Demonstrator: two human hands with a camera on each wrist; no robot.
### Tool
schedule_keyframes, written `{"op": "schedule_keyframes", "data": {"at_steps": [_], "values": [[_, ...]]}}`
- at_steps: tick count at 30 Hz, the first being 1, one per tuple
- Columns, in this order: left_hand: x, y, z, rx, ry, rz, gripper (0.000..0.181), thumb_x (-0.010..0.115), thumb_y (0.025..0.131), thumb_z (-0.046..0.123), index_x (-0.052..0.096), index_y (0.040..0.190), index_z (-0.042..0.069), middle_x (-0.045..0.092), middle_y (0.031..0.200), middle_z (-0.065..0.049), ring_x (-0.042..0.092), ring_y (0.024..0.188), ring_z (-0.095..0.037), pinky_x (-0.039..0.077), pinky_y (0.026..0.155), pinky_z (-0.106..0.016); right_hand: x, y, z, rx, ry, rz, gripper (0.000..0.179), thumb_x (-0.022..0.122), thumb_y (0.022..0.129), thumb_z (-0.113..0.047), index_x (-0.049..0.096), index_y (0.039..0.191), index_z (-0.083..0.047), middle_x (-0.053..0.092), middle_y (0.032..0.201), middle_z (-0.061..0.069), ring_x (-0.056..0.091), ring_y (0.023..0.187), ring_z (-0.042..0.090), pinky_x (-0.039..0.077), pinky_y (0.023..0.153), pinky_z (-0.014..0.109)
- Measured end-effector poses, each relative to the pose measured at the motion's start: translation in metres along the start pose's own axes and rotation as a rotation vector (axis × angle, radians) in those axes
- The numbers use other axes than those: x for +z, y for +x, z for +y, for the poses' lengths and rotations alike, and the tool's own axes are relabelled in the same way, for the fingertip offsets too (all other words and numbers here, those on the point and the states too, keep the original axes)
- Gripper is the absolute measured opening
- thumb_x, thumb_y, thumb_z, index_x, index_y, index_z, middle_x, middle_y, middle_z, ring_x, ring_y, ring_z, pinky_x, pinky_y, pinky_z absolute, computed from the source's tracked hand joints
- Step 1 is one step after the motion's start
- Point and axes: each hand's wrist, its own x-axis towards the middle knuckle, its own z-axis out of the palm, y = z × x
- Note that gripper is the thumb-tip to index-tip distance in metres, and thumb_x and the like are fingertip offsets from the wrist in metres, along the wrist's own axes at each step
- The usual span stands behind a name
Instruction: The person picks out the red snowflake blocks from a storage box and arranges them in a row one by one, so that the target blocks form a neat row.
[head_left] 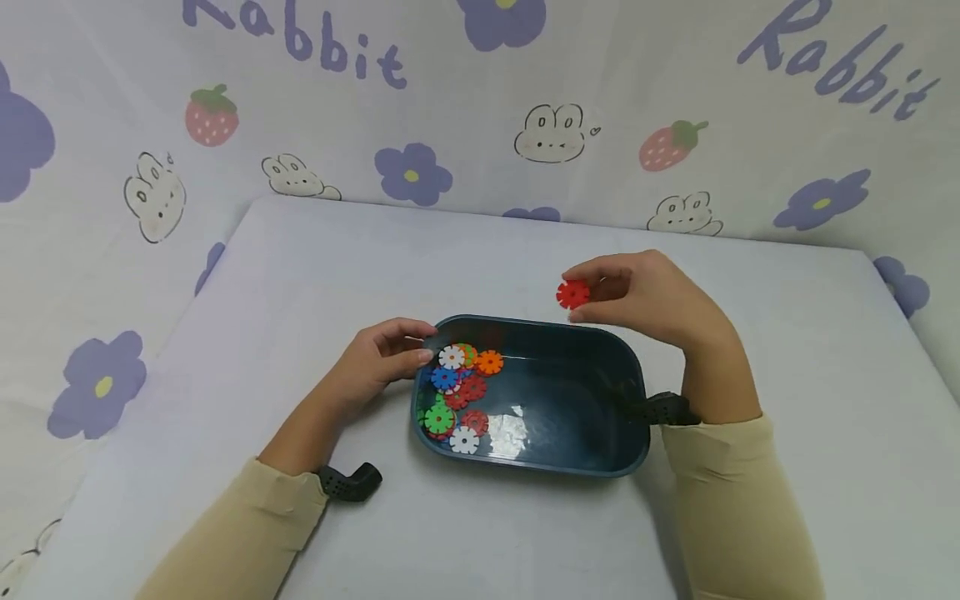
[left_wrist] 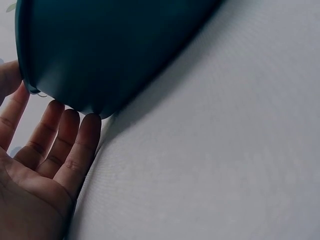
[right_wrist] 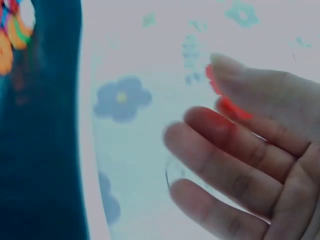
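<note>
A dark teal plastic tray [head_left: 555, 400] with rounded corners stands on the white table. At its far left corner my left hand [head_left: 386, 354] holds the rim; in the left wrist view its fingertips [left_wrist: 90, 125] touch the outer wall. My right hand [head_left: 645, 296] is raised beyond the tray's far right side, pinching a red notched plastic disc [head_left: 573, 294] between thumb and fingers. In the right wrist view the thumb partly hides the red disc [right_wrist: 234, 108]. Several similar discs, among them an orange disc [head_left: 490, 362] and a green disc [head_left: 439, 419], lie along the tray's left end.
White cloth [head_left: 360, 258] covers the table around the tray. Behind it hangs a backdrop [head_left: 480, 108] printed with flowers, rabbits and strawberries. A black wrist camera [head_left: 352, 483] sticks out from the left sleeve, and another black camera [head_left: 667, 408] overlaps the tray's right rim in the head view.
</note>
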Motion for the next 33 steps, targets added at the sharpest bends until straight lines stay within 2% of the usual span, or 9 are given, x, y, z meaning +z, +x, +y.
{"op": "schedule_keyframes", "data": {"at_steps": [3,6,11,16,21,28,33], "values": [[0.002,0.000,-0.002,0.007,-0.005,-0.005,0.036,0.068,0.092,0.017,0.060,0.126,0.006,0.061,0.123,-0.019,0.064,0.101,-0.024,0.058,0.082,-0.029,-0.015,-0.002,0.020,0.033,0.008,0.113,0.043,0.080,0.083,-0.033,0.069,0.121,-0.017,0.074,0.103,0.003,0.069,0.091,0.006,0.053,0.079,0.020],[0.004,0.000,-0.002,0.006,-0.011,-0.008,0.036,0.069,0.092,0.018,0.061,0.125,0.006,0.061,0.123,-0.019,0.064,0.101,-0.024,0.058,0.082,-0.029,-0.027,-0.004,0.044,0.112,-0.014,0.225,0.051,0.078,0.083,-0.042,0.066,0.126,-0.018,0.074,0.109,0.004,0.067,0.095,0.003,0.051,0.084,0.026],[0.004,-0.001,-0.001,0.007,0.002,-0.001,0.036,0.069,0.092,0.019,0.061,0.125,0.007,0.062,0.122,-0.017,0.064,0.100,-0.023,0.058,0.082,-0.029,-0.035,-0.002,0.087,0.290,0.028,0.322,0.062,0.072,0.083,-0.054,0.060,0.134,-0.021,0.067,0.124,0.006,0.058,0.117,0.018,0.047,0.095,0.043],[0.002,-0.002,-0.001,-0.002,-0.003,0.001,0.035,0.069,0.092,0.018,0.061,0.124,0.007,0.062,0.122,-0.017,0.064,0.101,-0.023,0.058,0.082,-0.029,-0.029,0.004,0.132,0.416,0.098,0.338,0.068,0.069,0.085,-0.056,0.055,0.140,-0.019,0.058,0.139,0.012,0.046,0.134,0.029,0.041,0.104,0.054],[0.001,-0.001,-0.002,-0.004,-0.013,-0.002,0.035,0.069,0.092,0.018,0.061,0.124,0.007,0.062,0.122,-0.018,0.064,0.101,-0.023,0.058,0.083,-0.030,-0.020,0.009,0.164,0.473,0.082,0.304,0.069,0.068,0.086,-0.053,0.052,0.143,-0.016,0.043,0.154,0.007,0.027,0.148,0.031,0.030,0.112,0.062],[-0.001,-0.001,-0.002,0.008,-0.006,-0.002,0.036,0.068,0.092,0.017,0.061,0.125,0.006,0.062,0.123,-0.017,0.064,0.103,-0.024,0.058,0.083,-0.030,-0.007,0.013,0.175,0.454,0.017,0.251,0.071,0.069,0.087,-0.051,0.050,0.143,-0.011,0.033,0.159,0.007,0.022,0.149,0.034,0.034,0.111,0.059],[-0.002,0.000,-0.003,0.000,-0.002,-0.001,0.035,0.068,0.093,0.017,0.061,0.125,0.007,0.062,0.123,-0.017,0.064,0.104,-0.027,0.058,0.083,-0.030,-0.002,0.015,0.176,0.438,-0.044,0.233,0.070,0.067,0.088,-0.051,0.050,0.143,-0.010,0.029,0.161,0.008,0.018,0.150,0.036,0.031,0.110,0.064]]}}
